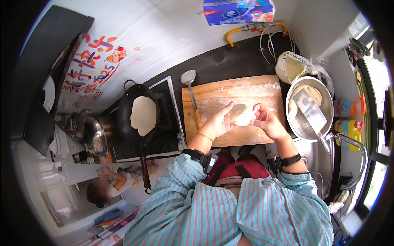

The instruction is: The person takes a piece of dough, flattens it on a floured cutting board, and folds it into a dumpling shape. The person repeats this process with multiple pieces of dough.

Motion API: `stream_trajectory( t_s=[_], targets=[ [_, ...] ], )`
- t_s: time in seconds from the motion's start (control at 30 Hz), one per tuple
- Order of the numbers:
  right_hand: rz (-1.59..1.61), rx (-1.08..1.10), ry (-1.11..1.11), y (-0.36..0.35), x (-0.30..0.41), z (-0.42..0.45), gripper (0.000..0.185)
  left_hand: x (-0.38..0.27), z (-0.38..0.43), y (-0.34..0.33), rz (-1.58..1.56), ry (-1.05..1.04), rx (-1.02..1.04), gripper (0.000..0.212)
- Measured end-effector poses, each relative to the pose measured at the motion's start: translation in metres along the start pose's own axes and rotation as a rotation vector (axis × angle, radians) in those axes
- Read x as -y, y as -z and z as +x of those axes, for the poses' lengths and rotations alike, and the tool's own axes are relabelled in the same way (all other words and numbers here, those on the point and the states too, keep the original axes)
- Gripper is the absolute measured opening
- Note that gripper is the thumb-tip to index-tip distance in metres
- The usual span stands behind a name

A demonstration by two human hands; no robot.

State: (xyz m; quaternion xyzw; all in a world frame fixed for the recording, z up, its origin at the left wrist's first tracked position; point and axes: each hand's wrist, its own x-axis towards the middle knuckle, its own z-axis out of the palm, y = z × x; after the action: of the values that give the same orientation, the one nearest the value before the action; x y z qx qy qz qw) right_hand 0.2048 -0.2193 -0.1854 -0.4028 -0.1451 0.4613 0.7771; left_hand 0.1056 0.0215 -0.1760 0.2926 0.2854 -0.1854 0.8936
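Observation:
A pale round of dough (241,115) is held above the floured wooden board (215,87). My left hand (219,121) supports its left side, thumb raised and fingers partly beneath it. My right hand (267,120) pinches the dough's right edge between thumb and fingers. Along the board's left side lies a spatula (191,92) with a wooden handle, its metal blade past the far edge. Right of the board, a steel bowl (328,101) contains more dough (312,93), and a cleaver (310,111) rests across it.
At left, a black wok (125,112) with a flat dough sheet (143,116) sits on the stove (167,135). An open flour bag (291,67) stands behind the bowl. The faucet (358,144) arches over the sink (324,160) at right. Another person (106,187) is at lower left.

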Motion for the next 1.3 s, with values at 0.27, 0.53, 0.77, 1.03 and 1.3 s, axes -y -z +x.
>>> stream_trajectory(
  t_s=[0.27,0.53,0.77,1.03,1.3],
  targets=[
    [0.170,-0.006,0.087,-0.031,0.031,-0.031,0.054,-0.031,-0.026,-0.030,0.120,-0.231,0.151,0.044],
    [0.178,-0.322,-0.031,-0.029,0.023,-0.036,0.025,-0.041,-0.032,-0.046,0.191,-0.220,0.000,0.037],
    [-0.803,-0.668,0.000,0.011,-0.041,-0.004,0.030,0.023,0.030,-0.020,1.125,-0.633,-0.034,0.024],
    [-1.744,-0.392,0.255,-0.014,-0.094,0.033,0.073,0.044,0.053,0.035,1.536,-0.934,-0.449,0.023],
    [-1.741,-0.291,0.133,-0.011,-0.115,0.037,0.084,0.050,0.039,0.077,1.829,-0.838,-0.574,0.064]
  ],
)
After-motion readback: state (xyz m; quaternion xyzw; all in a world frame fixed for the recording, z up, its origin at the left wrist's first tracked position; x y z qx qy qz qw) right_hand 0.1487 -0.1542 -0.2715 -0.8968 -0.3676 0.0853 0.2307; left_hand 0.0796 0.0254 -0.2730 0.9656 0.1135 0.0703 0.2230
